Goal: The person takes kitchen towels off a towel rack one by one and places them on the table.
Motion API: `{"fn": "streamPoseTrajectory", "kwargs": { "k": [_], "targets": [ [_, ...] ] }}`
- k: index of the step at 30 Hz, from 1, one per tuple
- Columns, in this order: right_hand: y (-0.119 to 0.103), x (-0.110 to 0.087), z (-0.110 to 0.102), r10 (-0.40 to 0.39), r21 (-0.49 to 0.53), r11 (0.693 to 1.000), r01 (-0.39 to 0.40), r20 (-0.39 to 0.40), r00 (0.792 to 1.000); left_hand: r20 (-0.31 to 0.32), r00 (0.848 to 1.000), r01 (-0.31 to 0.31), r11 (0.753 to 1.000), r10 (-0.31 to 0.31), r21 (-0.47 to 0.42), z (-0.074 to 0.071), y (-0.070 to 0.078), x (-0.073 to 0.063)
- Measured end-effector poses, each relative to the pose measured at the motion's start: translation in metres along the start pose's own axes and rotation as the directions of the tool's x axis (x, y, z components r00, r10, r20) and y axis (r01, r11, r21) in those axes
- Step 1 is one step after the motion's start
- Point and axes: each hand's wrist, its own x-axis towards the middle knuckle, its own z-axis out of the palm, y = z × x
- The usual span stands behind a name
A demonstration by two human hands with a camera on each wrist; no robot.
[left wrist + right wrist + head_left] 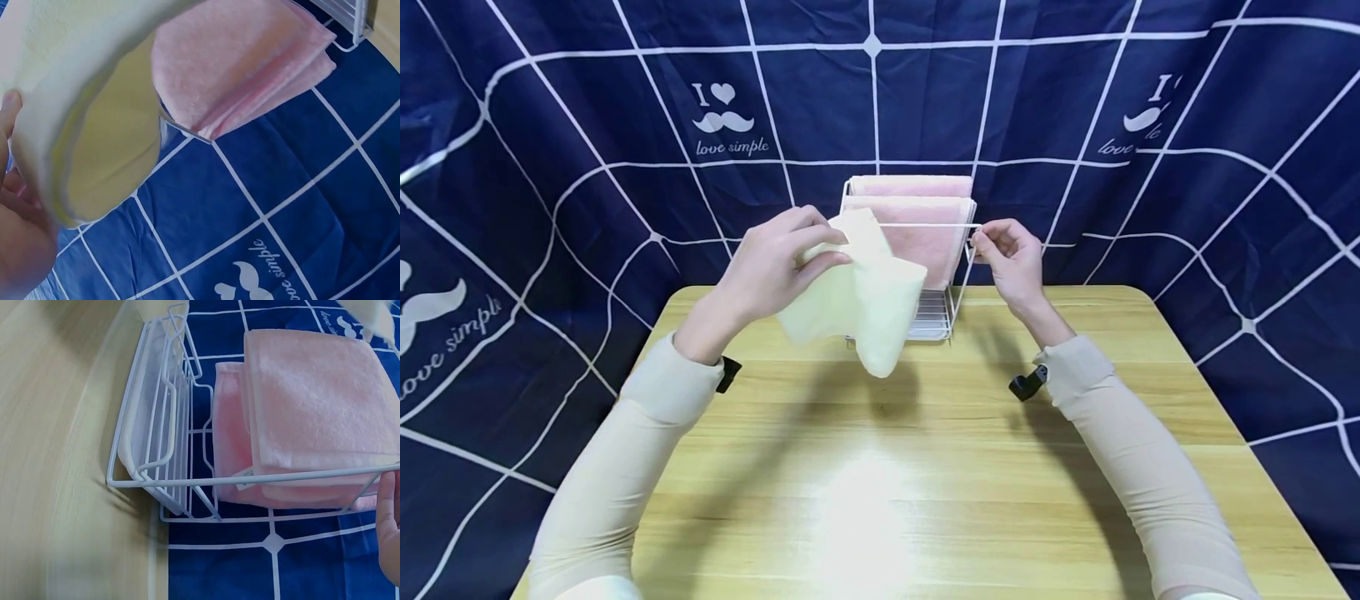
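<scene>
My left hand (767,267) pinches a pale yellow towel (889,312) between thumb and fingers, in front of the wire rack. Loose folds of the towel hang down above the table; in the left wrist view the yellow cloth (115,144) curls into an open loop. On the other side my right hand (1018,262) pinches the top corner of the white wire rack (955,302). Folded pink towels (925,237) stand upright between the rack's wires. The right wrist view shows the fingers (387,515) at the rack's long front wire (262,478).
A white tray (130,434) lies in the base of the rack. Under it is a wood-grain table (760,467), with the rack near its back edge. Dark blue cloth with white lines (925,100) hangs behind and at both sides.
</scene>
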Motion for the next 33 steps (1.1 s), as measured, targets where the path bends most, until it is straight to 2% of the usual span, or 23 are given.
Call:
{"fn": "streamPoseTrajectory", "kwargs": {
  "k": [7,20,26,33],
  "targets": [
    [0.001,0.001,-0.002,0.001,0.03,1.0,-0.002,0.006,1.0,0.037,0.999,0.015,1.0,-0.015,0.021,-0.01,0.002,-0.023],
    [0.0,-0.001,0.0,-0.009,0.016,1.0,0.009,0.012,1.0,0.027,0.999,0.038,0.999,-0.039,0.033,-0.026,-0.009,-0.077],
    [-0.001,0.0,0.001,0.002,0.01,1.0,-0.002,0.014,1.0,0.027,0.996,0.085,0.996,-0.085,-0.006,-0.031,-0.017,-0.101],
    [-0.002,0.001,0.001,0.005,0.001,1.0,-0.005,0.01,1.0,0.059,0.987,0.151,0.988,-0.15,-0.027,-0.035,-0.02,-0.122]
  ]
}}
